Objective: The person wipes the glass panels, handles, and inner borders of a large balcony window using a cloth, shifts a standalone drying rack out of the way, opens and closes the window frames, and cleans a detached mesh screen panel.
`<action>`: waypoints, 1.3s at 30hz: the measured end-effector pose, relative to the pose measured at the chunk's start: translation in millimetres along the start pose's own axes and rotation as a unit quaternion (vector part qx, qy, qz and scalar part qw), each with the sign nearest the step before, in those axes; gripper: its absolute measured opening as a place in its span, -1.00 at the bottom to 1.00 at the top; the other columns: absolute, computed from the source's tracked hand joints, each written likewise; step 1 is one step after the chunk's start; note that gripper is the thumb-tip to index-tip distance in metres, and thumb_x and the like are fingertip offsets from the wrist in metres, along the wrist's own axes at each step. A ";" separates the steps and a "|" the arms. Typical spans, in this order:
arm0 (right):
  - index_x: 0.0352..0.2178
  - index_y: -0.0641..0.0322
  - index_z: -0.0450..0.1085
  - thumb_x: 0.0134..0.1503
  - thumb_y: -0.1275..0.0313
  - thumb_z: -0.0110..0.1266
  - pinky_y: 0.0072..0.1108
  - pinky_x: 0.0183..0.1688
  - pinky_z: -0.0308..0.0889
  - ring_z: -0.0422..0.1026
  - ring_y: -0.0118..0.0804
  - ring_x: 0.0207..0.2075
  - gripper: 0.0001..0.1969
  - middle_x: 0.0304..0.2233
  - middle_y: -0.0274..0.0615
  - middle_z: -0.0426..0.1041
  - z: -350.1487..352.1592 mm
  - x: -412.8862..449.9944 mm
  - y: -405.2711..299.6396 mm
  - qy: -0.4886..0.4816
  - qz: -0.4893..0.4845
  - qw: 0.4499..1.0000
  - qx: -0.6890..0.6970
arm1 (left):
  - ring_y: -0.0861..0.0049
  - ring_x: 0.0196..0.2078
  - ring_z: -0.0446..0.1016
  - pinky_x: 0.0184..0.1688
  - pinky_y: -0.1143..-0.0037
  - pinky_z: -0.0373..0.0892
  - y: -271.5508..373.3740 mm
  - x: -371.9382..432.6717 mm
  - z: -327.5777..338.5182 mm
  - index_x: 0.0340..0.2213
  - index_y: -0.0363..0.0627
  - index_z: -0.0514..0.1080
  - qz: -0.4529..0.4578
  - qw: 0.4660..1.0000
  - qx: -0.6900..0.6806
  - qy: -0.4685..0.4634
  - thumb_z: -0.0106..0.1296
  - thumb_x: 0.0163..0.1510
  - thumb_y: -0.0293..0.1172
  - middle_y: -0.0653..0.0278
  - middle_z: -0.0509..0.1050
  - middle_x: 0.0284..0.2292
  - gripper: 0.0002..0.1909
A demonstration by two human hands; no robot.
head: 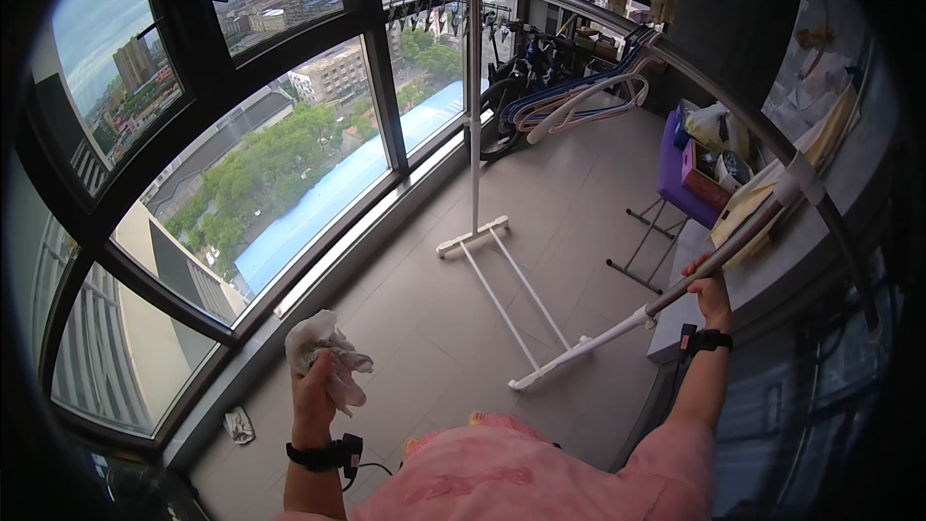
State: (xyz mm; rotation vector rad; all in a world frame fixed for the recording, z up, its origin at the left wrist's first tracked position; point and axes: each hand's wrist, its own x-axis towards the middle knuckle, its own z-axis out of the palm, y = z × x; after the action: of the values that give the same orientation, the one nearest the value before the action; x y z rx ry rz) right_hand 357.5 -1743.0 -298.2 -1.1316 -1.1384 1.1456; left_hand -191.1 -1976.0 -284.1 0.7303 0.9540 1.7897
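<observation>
A crumpled white tissue or wipe, smudged grey, is bunched in my left hand. My right hand wraps around the near upright of a clothes rack, above its white lower sleeve. The rack has a metal top bar, a far white upright and a white wheeled base on the floor. Several plastic hangers in blue and pinkish tones hang bunched together from the middle of the top bar.
Tall windows line the left side. Another crumpled, dirty wipe lies on the tiled floor. Right of the rack, a purple folding stool carries boxes and bags beside a grey ledge. Bicycles stand at the back.
</observation>
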 end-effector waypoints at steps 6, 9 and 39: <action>-0.49 0.25 0.17 -0.48 0.74 -0.27 -0.63 -0.26 0.17 0.24 -0.25 -0.41 -0.63 -0.53 -0.26 0.18 -48.2 -57.2 13.5 0.135 -0.043 0.990 0.026 | 0.39 -0.29 0.40 -0.25 0.44 0.36 -3.0 -0.7 -17.3 -0.12 -0.27 0.18 -0.027 0.999 0.039 0.001 -0.11 0.02 -0.45 0.12 0.36 -0.30 -0.64; -0.49 0.22 0.20 -0.42 0.73 -0.23 -0.64 -0.27 0.15 0.24 -0.32 -0.40 -0.67 -0.52 -0.30 0.19 -70.2 -90.1 17.4 0.190 -0.064 0.980 0.011 | 0.39 -0.30 0.41 -0.26 0.43 0.37 -5.7 0.3 -32.8 -0.10 -0.27 0.17 -0.047 0.998 0.040 0.012 -0.12 0.02 -0.45 0.11 0.35 -0.29 -0.63; -0.37 0.23 0.19 0.03 0.42 -0.11 -0.59 -0.17 0.06 0.17 -0.41 -0.37 -0.86 -0.45 -0.31 0.17 -56.2 -325.0 18.0 0.439 -0.102 0.880 -0.151 | 0.33 -0.33 0.44 -0.30 0.28 0.42 23.2 41.3 -109.5 -0.12 -0.30 0.19 -0.097 0.989 -0.053 -0.101 -0.12 0.00 -0.52 0.10 0.36 -0.33 -0.65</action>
State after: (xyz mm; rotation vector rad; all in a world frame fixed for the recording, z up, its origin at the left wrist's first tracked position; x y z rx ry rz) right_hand 390.2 -2068.6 -342.5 -1.5032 -0.6823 0.1963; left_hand -305.4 -1975.1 -318.3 0.7117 0.7616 1.5526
